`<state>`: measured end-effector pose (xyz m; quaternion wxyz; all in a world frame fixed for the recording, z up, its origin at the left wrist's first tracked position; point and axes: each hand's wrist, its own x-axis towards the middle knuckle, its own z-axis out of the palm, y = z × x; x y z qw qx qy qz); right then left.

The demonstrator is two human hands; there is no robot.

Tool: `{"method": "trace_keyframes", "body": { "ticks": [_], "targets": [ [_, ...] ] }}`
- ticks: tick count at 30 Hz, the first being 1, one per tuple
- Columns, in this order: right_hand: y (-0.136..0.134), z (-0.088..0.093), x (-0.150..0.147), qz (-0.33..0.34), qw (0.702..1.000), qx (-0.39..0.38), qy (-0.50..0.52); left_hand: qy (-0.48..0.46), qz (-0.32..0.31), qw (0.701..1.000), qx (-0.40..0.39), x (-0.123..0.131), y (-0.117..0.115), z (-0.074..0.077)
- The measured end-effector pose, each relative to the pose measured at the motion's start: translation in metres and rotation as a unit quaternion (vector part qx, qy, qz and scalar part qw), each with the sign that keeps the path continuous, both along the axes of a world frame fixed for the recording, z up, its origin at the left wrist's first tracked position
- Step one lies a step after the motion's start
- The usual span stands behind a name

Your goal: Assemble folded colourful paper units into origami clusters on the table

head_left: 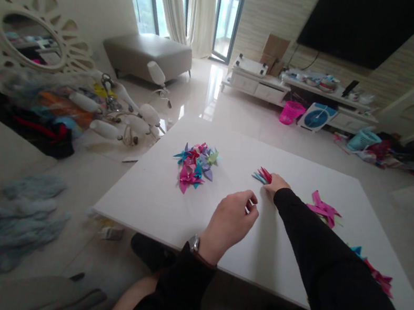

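My right hand (277,184) reaches over the white table, its fingers closed at a small bunch of narrow, pointed red and teal folded paper pieces (265,175). The fingertips are partly hidden, so how many pieces they grip does not show. Nearer to me, my left hand (233,218) hovers above the tabletop, fingers loosely curled and apart, with nothing visible in it. To its left lies a heap of origami paper cranes (194,166) in pink, blue, purple and green. Pink folded paper strips (323,209) rest beyond my right forearm.
The white table (153,188) spans the middle. More blue and red folded paper (380,276) lies near its right edge, partly behind my sleeve. A lamp with several white shades (132,123) stands off the left side. A pink basket (292,113) and a fan (317,116) are on the floor beyond.
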<state>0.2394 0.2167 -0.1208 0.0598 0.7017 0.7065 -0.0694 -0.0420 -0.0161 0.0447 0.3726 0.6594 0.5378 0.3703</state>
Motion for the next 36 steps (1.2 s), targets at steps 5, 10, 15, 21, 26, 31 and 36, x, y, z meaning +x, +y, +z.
{"method": "trace_keyframes", "body": {
  "ticks": [5, 10, 15, 21, 26, 31, 36],
  "targets": [
    [-0.005, 0.001, -0.018, -0.035, 0.999, -0.001, -0.019, -0.003, 0.001, 1.0, 0.001, -0.001, 0.0, 0.0],
    [-0.011, 0.01, -0.034, -0.053, 0.998, -0.039, 0.019, -0.004, -0.007, 1.0, 0.011, -0.002, -0.004, 0.003],
    [-0.011, 0.026, -0.078, -0.021, 0.996, -0.023, 0.08, -0.009, -0.007, 1.0, 0.016, -0.007, -0.007, 0.005],
    [0.013, 0.056, -0.182, 0.037, 0.98, 0.023, 0.195, -0.022, -0.007, 1.0, 0.02, -0.012, -0.006, 0.005],
    [0.024, 0.067, -0.256, 0.086, 0.958, 0.023, 0.273, -0.015, 0.002, 1.0, 0.018, -0.016, -0.002, 0.005],
    [-0.002, 0.057, -0.293, 0.212, 0.94, 0.001, 0.268, -0.016, 0.011, 1.0, 0.023, -0.021, -0.004, 0.005],
    [-0.036, 0.047, -0.308, 0.338, 0.914, -0.011, 0.225, -0.022, 0.007, 1.0, 0.014, -0.024, -0.006, 0.007]
  ]
}}
